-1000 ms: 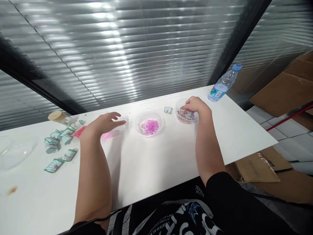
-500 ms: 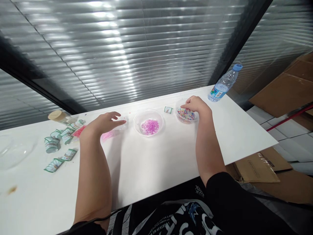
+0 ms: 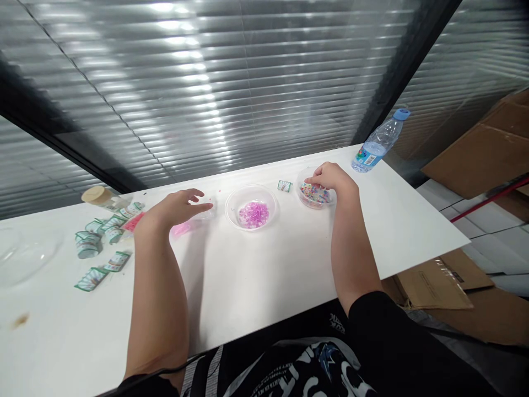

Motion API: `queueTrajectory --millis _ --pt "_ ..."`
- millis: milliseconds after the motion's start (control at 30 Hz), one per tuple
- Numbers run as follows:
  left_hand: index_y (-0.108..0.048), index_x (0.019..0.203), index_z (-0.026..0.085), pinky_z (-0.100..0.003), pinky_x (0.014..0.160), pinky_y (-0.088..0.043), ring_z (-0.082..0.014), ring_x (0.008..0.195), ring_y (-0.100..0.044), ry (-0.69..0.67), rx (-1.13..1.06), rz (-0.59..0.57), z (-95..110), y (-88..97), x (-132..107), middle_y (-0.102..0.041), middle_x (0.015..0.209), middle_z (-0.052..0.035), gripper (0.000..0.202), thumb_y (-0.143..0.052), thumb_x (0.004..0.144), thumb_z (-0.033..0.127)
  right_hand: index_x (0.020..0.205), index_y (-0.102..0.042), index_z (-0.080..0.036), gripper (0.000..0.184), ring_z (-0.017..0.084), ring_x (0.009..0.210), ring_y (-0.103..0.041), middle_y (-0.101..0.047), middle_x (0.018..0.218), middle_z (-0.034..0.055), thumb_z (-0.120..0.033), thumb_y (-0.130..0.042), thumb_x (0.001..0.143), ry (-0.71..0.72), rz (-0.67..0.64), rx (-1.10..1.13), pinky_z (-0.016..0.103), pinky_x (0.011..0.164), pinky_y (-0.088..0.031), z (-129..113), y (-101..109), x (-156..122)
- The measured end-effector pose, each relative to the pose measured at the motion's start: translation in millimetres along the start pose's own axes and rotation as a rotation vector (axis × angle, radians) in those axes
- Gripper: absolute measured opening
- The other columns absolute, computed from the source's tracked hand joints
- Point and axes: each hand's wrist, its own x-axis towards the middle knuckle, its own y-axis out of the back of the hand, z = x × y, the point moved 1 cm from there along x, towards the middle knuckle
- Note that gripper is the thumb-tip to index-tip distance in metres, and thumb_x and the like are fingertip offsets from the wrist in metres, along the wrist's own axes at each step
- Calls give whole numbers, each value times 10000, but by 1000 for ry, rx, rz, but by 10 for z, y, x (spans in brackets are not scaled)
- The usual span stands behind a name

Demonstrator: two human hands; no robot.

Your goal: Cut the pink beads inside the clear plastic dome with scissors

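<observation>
Over on the right, beads (image 3: 316, 193) are reached into by the right hand (image 3: 335, 177), grip impossible to tell; left, a pink packet (image 3: 181, 229) is overhung by the left hand (image 3: 172, 210), loosely spread.

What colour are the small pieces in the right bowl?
The small pieces are multicoloured, best seen in the head view.
</observation>
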Motion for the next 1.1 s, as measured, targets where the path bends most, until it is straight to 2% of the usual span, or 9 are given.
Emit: queueTrajectory --millis 433,567,700,767,900,1100 --pt "-528 1294 321 -353 826 -512 -283 1074 -632 6 2 -2 -2 -3 10 -564 1371 -38 759 -529 688 777 632 -667 -142 310 125 536 -587 -711 728 74 -351 -610 854 -20 -32 -1 224 510 -429 8 -18 37" --pt "-535 1300 307 -352 814 -517 -284 1065 -638 9 1 4 19 -1 -8 -568 1367 -46 773 -535 681 772 681 -689 -131 439 124 479 -564 -715 746 99 -415 -477 939 -73 -100 -2 246 516 -448 -6 -17 37" --pt "-537 1300 308 -356 805 -522 -286 1059 -641 11 8 7 30 -3 -12 -579 1355 -44 771 -537 681 768 691 -694 -119 544 135 450 -553 -709 738 127 -498 -407 955 -91 -74 -60 269 515 -454 -23 1 28" --pt "-541 1301 300 -352 798 -525 -287 1063 -641 0 12 12 29 -2 -8 -590 1340 -46 775 -541 680 763 721 -705 -124 481 145 499 -589 -719 775 122 -465 -447 943 -80 -53 -62 259 520 -458 -22 4 27" --pt "-523 1316 297 -354 814 -526 -287 1105 -622 1 26 -3 28 0 -6 -579 1354 -44 767 -531 699 752 807 -723 -142 193 156 659 -660 -736 853 96 -289 -607 852 -75 -65 -29 205 525 -460 -2 -6 27" --pt "-519 1316 298 -357 817 -524 -293 1114 -618 0 36 -5 28 -1 -12 -571 1366 -47 758 -522 709 751 811 -717 -126 127 150 658 -678 -739 833 99 -220 -632 818 -64 -94 44 178 504 -472 30 -12 36"
